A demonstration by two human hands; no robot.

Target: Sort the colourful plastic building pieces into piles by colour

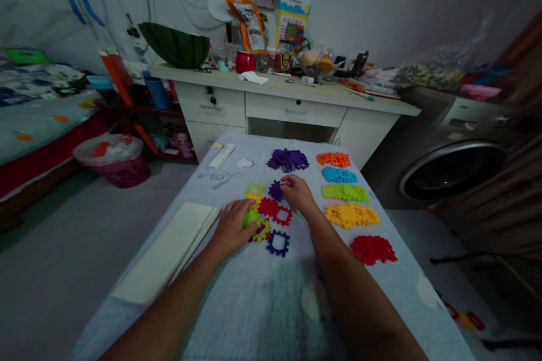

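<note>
My right hand (297, 192) is closed in a pinch at the right edge of a purple interlocking tile (276, 190). Between the thumb and fingers of my left hand (234, 227) is a green interlocking tile (251, 216), partly covered by that hand. Beside it lie a yellow tile (254, 190), a solid red tile (267, 206) and a red frame-shaped tile (288, 216). A purple frame tile (278, 243) lies nearer to me. Which tiles are joined under the left fingers is hard to make out.
Piles of purple (288, 159), orange (333, 159), blue (339, 174), green (345, 192), yellow (352, 215) and red tiles (372, 250) lie on the cloth-covered table (254, 304). A white folded board or box (169, 251) is at left. Behind stands a cluttered desk (292, 87).
</note>
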